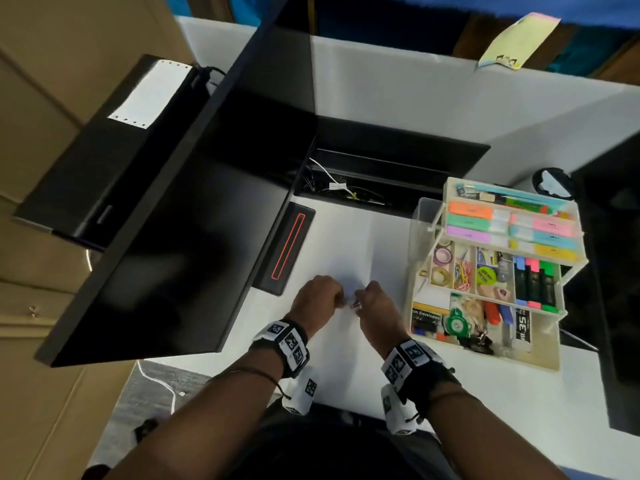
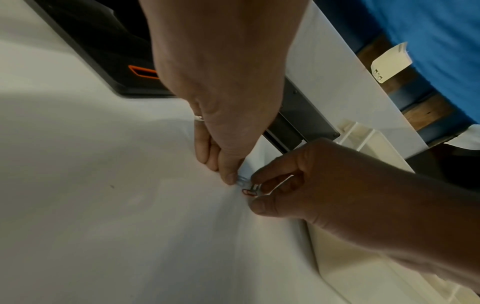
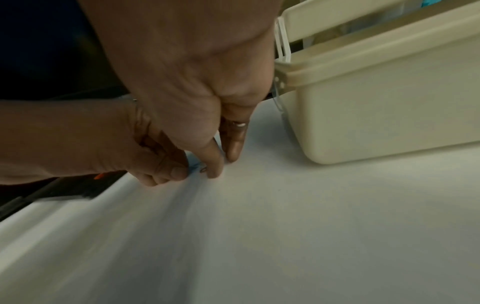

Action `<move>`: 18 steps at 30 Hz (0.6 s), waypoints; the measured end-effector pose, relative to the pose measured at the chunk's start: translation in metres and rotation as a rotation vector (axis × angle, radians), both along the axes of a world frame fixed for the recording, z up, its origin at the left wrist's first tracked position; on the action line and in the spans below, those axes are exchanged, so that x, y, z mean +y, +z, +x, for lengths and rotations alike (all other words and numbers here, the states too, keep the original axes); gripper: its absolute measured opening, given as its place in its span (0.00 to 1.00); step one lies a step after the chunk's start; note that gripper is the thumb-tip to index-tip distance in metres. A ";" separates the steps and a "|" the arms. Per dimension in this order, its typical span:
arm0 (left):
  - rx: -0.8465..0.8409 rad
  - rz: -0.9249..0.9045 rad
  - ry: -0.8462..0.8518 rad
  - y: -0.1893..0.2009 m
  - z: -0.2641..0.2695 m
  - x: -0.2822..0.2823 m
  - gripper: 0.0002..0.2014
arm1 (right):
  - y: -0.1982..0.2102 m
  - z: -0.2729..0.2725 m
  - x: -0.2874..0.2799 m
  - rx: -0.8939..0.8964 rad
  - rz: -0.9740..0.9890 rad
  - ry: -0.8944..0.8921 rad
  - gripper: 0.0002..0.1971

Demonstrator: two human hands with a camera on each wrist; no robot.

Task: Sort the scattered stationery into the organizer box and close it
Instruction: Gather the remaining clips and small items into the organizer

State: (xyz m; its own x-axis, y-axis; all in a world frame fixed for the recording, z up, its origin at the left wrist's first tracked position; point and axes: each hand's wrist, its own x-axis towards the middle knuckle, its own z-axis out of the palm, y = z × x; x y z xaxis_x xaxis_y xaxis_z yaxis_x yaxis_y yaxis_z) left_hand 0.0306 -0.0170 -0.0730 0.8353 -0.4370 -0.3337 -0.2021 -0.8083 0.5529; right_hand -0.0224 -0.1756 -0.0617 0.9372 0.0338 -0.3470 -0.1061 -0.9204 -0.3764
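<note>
Left wrist view: left hand [image 2: 223, 127] pinches a pale blue paper clip [image 2: 242, 181] and right hand [image 2: 306, 181] a red one [image 2: 247, 191] on the white desk [image 2: 103, 205] beside the open organizer box [image 1: 485, 355]; light, springy, probably slippery wire, best nipped by the loops.

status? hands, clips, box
Left hand and right hand both pinching paper clips at the desk. Organizer box open, trays fanned out. Nothing in the way.

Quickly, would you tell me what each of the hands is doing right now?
Left hand: pinching a pale blue paper clip.
Right hand: pinching a red paper clip.
</note>
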 end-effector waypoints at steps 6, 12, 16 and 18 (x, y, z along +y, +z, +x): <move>-0.049 0.025 -0.029 -0.004 0.000 0.007 0.04 | -0.004 0.004 -0.004 -0.002 0.014 -0.003 0.06; -0.065 0.016 -0.035 0.002 0.002 0.009 0.02 | -0.003 0.003 0.006 0.013 0.047 -0.015 0.12; -0.031 0.013 0.069 -0.001 0.006 0.028 0.05 | -0.012 0.004 0.010 -0.025 -0.022 0.018 0.08; -0.003 0.017 0.085 -0.003 0.006 0.039 0.07 | -0.016 0.006 0.009 -0.035 -0.034 0.019 0.09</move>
State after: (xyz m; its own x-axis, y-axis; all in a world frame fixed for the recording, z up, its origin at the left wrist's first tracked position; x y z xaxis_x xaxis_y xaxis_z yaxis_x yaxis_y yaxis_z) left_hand 0.0363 0.0220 -0.0761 0.8703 -0.3586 -0.3376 -0.1341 -0.8321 0.5381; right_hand -0.0162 -0.1663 -0.0780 0.9481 0.0408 -0.3153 -0.0756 -0.9343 -0.3483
